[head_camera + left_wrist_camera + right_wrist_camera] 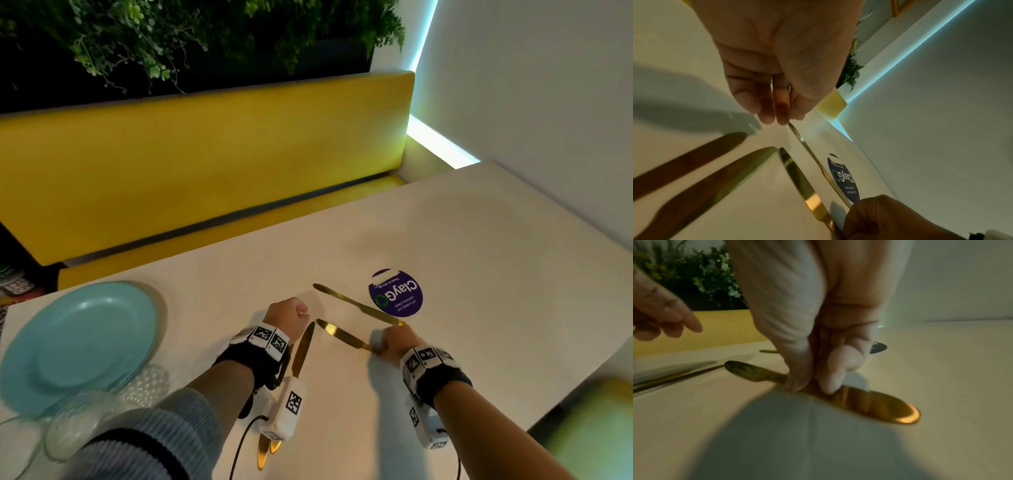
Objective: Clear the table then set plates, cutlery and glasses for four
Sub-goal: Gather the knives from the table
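Cutlery step: right hand (394, 339) pinches a knife (337, 334) on the table (479, 274); left hand (287, 315) hangs loosely curled, empty. Next, carry it to a place.

- From my remote seat, the knives (356, 305) look like gold-toned metal, polished to a mirror; the one at 5 o'clock (869, 402) throws an orange glint.
- The table (479, 257) reads as a smooth, matt off-white top.
- The plate (78, 339) at 9 o'clock is pale blue, glossy, possibly glazed ceramic or plastic; I cannot tell which.
- The glasses (144, 383) beside it are clear, with a bumpy, textured wall.
- The sticker (395, 293) is flat purple print with a slight sheen.
- The bench (205, 154) at 12 o'clock is smooth yellow upholstery.
- My sleeve (154, 442) is ribbed knit cloth.
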`<state>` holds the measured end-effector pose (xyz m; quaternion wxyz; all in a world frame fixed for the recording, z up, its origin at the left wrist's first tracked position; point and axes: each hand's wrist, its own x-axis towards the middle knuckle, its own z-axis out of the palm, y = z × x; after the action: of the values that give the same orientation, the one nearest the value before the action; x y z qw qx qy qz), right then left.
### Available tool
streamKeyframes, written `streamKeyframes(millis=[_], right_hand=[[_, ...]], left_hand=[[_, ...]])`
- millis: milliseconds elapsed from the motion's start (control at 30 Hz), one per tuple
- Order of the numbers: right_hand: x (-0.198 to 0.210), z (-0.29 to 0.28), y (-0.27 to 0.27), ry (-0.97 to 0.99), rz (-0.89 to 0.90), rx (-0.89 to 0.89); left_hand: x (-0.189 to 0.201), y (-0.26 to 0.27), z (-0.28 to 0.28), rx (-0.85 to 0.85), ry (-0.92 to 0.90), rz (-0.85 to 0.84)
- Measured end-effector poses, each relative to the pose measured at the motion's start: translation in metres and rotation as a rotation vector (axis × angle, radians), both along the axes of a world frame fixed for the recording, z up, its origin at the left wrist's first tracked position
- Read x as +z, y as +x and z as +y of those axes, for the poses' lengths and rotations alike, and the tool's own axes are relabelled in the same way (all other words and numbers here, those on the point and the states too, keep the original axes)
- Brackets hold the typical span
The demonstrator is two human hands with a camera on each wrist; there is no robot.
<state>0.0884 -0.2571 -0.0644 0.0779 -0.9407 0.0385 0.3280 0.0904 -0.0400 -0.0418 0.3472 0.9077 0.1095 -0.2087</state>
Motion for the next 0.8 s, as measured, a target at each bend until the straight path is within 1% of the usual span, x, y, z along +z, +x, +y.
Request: streamKeyframes(millis=[67,167,233,300,367,467,567,633,667,700,733,800], right_hand=[[0.003,-0.006,0.005,0.006,0.01,-0.01],[0.004,-0.011,0.014,0.134,-0.046,-0.133],[0.006,-0.008,0.024,0.335,-0.015,-0.294],[0.008,0.003,0.031,0.606,0.069,-0.484],[0.014,0.02,0.033,0.79,0.119,-0.593],[0.015,0.045,0.034,0.967,0.173,-0.619],[0.013,0.062,0.034,1.077,0.219,-0.618],[0.011,0.069,0.036,1.041,0.206,-0.559],[0.01,0.072,0.038,0.996,0.182,-0.52],[0.01,0.074,0.041,0.915,0.135,-0.46],[0.011,0.074,0.044,0.776,0.053,-0.365],[0.008,0.069,0.056,0.36,-0.156,-0.081]], left_hand=[[0.0,0.004,0.0,0.045,-0.032,0.003],[0.002,0.01,-0.002,0.103,-0.09,-0.004],[0.002,0.014,-0.006,0.159,-0.199,0.019],[0.003,0.017,-0.013,0.194,-0.337,0.059],[0.006,0.018,-0.021,0.205,-0.442,0.123],[0.007,0.019,-0.029,0.225,-0.564,0.206],[0.001,0.021,-0.027,0.223,-0.508,0.209],[-0.003,0.022,-0.021,0.234,-0.491,0.233],[-0.003,0.023,-0.017,0.241,-0.494,0.232],[-0.003,0.024,-0.014,0.284,-0.541,0.246],[-0.002,0.025,-0.01,0.353,-0.618,0.275],[0.003,0.026,-0.003,0.458,-0.703,0.326]])
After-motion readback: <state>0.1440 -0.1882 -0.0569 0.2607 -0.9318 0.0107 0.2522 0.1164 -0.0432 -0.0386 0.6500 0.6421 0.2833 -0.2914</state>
